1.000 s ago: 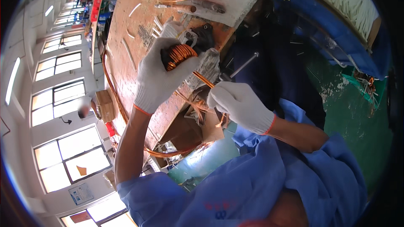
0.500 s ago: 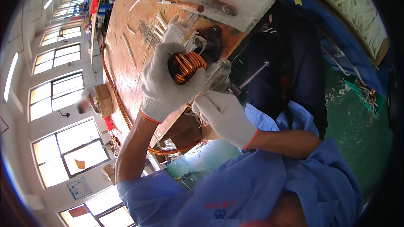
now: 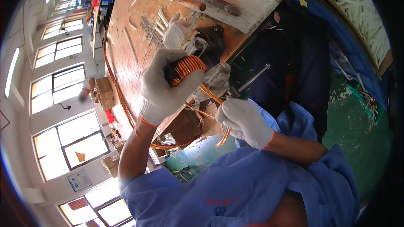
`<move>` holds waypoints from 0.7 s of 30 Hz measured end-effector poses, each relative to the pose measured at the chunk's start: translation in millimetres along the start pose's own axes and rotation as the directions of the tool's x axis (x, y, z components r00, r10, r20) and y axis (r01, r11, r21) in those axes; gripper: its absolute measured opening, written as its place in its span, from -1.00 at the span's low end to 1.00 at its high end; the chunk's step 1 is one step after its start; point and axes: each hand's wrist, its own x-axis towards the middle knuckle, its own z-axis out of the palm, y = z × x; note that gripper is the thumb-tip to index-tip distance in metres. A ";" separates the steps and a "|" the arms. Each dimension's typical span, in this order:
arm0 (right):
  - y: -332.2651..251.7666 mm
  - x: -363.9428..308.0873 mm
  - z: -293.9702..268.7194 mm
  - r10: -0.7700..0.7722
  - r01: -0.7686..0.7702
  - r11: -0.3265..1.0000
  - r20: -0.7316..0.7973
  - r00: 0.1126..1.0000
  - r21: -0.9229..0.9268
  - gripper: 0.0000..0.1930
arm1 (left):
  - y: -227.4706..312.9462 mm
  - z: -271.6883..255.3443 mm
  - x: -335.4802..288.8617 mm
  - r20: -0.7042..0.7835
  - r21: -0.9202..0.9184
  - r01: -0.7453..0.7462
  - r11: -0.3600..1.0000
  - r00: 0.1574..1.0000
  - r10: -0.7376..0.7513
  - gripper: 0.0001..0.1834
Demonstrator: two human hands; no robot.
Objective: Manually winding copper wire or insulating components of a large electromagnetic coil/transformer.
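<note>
Shifting away from the coil (image 3: 190, 69) since half a second ago, the right hand (image 3: 244, 122) is pinching its copper wires (image 3: 211, 94) between closed fingers (the ends are poking out below), while I'm watching the left hand (image 3: 163, 89) curling snugly around the coil near the workbench (image 3: 120, 61).

Through the head view I saw the gloved left hand (image 3: 162, 90) wrapped around a copper-wound coil (image 3: 190, 67), while the gloved right hand (image 3: 245, 122) gripped copper leads (image 3: 211, 94) near it. White tubing (image 3: 131, 45) lay on the worn workbench (image 3: 120, 65).
</note>
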 end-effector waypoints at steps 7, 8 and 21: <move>-20.6 -21.6 4.1 -0.063 0.049 0.996 0.197 0.978 0.074 -0.66 | 12.8 0.2 -1.0 0.038 -0.057 0.144 0.988 0.989 -0.142 -0.60; -19.1 -29.4 6.1 -0.018 0.008 0.998 0.153 0.988 0.060 -0.67 | 14.4 0.9 -0.9 0.032 -0.024 0.136 0.990 0.990 -0.135 -0.62; -52.2 -55.1 0.4 -0.066 0.031 0.981 0.179 0.982 0.191 -0.60 | 28.7 -4.8 9.3 0.020 0.344 -0.074 0.936 0.997 0.072 -0.68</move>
